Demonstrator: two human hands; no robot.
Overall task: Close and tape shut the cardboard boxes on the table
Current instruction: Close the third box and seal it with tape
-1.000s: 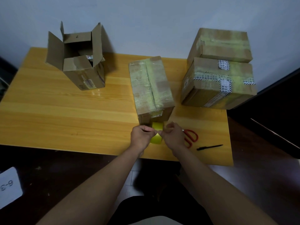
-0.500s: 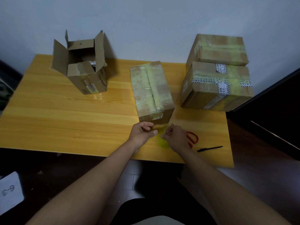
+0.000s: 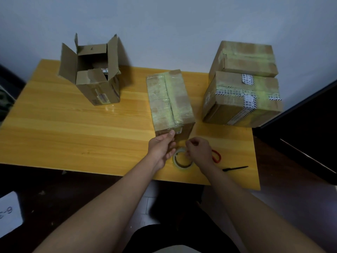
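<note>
Upper left on the tabletop [image 3: 54, 125]: open box [image 3: 94, 79], flaps up, not yet closed or taped. Centre: taped box [image 3: 169, 101], left hand [image 3: 161, 149] thumb pressing its near edge. Below: tape roll [image 3: 182, 159], right hand [image 3: 199, 152] curled, contents indiscernible. Upper right: two stacked boxes [image 3: 242, 88], sealed. Printed labels unreadable.

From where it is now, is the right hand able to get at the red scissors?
Probably yes. The right hand sits right beside the red scissors, partly covering them, and nothing lies between. Its fingers are curled near the tape roll, so they may need freeing first.
</note>
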